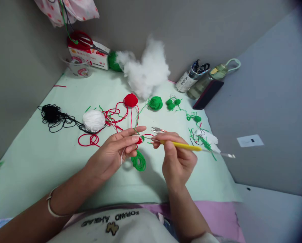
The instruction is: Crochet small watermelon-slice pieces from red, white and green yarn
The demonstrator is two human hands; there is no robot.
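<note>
My left hand [115,150] pinches a small red and green crochet piece [140,139] between thumb and fingers, with the index finger stretched out above it. A loop of green yarn [138,161] hangs down from the piece. My right hand [177,158] grips a crochet hook with a yellow handle [183,145]; its metal tip points left into the piece. Small snips [159,130] lie on the cloth just behind the hook.
On the pale green cloth [39,158] lie a red yarn ball [130,100], white yarn ball [93,120], black yarn [51,113], green yarn ball [155,103], small green crochet pieces [172,103] and white stuffing [147,71]. A tin of scissors [191,77], bottle [211,76] and dark phone [208,94] sit back right.
</note>
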